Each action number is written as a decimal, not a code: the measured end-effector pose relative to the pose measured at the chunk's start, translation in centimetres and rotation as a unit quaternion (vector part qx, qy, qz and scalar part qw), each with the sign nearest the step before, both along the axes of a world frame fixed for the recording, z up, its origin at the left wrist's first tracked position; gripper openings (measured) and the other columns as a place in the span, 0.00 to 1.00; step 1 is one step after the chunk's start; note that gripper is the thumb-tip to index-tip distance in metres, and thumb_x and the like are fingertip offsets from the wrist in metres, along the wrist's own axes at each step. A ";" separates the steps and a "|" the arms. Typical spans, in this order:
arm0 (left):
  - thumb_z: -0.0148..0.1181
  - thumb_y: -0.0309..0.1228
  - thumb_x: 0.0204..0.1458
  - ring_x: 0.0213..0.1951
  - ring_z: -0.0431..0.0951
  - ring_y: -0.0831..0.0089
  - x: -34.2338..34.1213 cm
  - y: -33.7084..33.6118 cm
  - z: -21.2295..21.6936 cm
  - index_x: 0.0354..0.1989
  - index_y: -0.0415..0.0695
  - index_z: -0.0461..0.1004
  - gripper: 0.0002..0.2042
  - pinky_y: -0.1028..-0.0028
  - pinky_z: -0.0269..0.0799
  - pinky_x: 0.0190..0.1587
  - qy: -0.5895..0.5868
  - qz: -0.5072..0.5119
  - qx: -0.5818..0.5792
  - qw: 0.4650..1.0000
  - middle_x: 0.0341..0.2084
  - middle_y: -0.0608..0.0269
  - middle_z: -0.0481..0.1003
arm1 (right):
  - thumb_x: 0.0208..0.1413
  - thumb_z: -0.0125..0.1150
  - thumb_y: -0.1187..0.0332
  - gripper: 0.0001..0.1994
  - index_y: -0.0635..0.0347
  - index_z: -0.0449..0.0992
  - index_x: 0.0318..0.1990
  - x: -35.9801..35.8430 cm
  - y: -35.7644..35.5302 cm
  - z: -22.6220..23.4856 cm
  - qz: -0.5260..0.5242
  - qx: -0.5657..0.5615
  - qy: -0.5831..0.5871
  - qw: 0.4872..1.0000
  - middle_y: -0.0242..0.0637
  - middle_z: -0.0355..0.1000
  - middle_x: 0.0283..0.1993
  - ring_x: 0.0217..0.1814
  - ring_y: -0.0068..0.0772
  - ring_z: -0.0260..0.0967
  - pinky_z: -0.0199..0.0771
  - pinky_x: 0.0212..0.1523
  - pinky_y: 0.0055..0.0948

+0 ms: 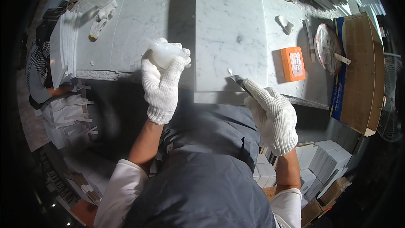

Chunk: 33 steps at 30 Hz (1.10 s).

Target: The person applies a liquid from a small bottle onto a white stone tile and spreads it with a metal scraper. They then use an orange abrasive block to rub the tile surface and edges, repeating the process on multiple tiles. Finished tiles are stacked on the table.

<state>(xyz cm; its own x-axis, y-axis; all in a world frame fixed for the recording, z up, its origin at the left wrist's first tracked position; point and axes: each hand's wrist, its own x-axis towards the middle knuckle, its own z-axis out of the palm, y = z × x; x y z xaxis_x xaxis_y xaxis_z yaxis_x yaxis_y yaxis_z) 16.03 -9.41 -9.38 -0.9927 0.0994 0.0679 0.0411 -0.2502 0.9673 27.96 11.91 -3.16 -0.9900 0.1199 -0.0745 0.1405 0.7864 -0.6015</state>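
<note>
My left hand (161, 86), in a white knitted glove, is closed around a translucent white squeeze bottle (165, 55) with a narrow tip pointing up and left. It hovers just left of a white marble-look slab (231, 29). My right hand (273, 116), gloved the same way, grips a thin flat scraper (238, 81). The scraper's blade reaches over the slab's near edge, low on its right side. Close to the blade tip lies a small white dab (230, 71) on the slab. The scraper's handle end is hidden in my right glove.
Right of the slab sit an orange block (293, 64), a round plastic-lined container (327, 50) and a cardboard box (358, 74). A crumpled glove (102, 20) lies at left. Upright tiles (65, 44) stand at the left end, near another person (40, 82). Stacked white tiles (322, 160) fill the lower right.
</note>
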 end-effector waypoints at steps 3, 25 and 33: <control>0.60 0.17 0.59 0.48 0.80 0.60 0.2 0.1 0.2 0.63 0.36 0.59 0.25 0.58 0.81 0.51 -0.008 -0.003 -0.008 1.000 0.51 0.46 0.71 | 0.59 0.68 0.67 0.18 0.52 0.81 0.58 -0.4 -0.1 -0.4 0.006 0.015 -0.003 1.000 0.37 0.73 0.29 0.29 0.36 0.72 0.73 0.32 0.34; 0.62 0.20 0.62 0.46 0.80 0.63 0.4 -0.5 0.2 0.63 0.38 0.62 0.23 0.65 0.80 0.49 0.031 0.002 0.017 0.999 0.50 0.49 0.75 | 0.60 0.68 0.65 0.21 0.45 0.79 0.61 0.1 -0.6 -0.1 0.038 0.102 -0.033 0.994 0.34 0.74 0.30 0.28 0.36 0.74 0.71 0.28 0.35; 0.65 0.21 0.60 0.47 0.80 0.70 0.6 -1.0 0.9 0.61 0.39 0.67 0.22 0.72 0.83 0.44 0.039 -0.018 -0.086 0.995 0.55 0.51 0.76 | 0.60 0.64 0.68 0.25 0.43 0.73 0.65 -0.5 -0.9 -2.0 0.047 0.135 -0.043 0.989 0.37 0.75 0.34 0.28 0.38 0.75 0.73 0.27 0.37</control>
<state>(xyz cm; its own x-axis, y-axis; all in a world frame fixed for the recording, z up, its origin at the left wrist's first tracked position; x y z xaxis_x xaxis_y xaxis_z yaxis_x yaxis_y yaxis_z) 16.64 -10.37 -8.52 -0.9807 0.1511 0.1240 0.1123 -0.0834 0.9902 27.45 10.99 -5.16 -0.9892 0.0544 -0.1362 0.1001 0.9290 -0.3563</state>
